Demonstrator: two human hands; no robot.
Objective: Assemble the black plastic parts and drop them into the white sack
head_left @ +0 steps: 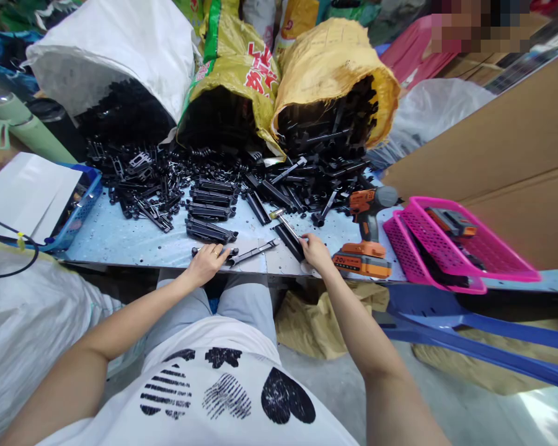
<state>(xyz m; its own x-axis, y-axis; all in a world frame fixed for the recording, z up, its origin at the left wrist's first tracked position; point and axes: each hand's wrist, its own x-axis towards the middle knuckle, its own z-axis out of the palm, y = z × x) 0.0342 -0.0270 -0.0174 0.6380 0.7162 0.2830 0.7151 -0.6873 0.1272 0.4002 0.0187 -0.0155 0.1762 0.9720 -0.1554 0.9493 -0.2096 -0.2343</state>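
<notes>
My right hand [315, 253] is closed round the handle of a small hammer [287, 223], whose yellowish head points away to the left over the table. My left hand [208, 263] rests at the table's front edge, fingers closed on a long black plastic part [252, 253]; its left portion is partly covered by the fingers. Just beyond that hand lies a stack of black assembled pieces [209, 231], several in a column. Black channel-shaped strips [288, 243] lie beside the hammer.
Three sacks, one white [121, 43], one yellow-green [235, 74] and one orange [330, 62], spill black parts onto the blue table. An orange cordless drill [367, 232] stands right, beside pink baskets [469, 248]. A blue basket [81, 214] sits left. Another person's pink sleeve [416, 52] shows behind.
</notes>
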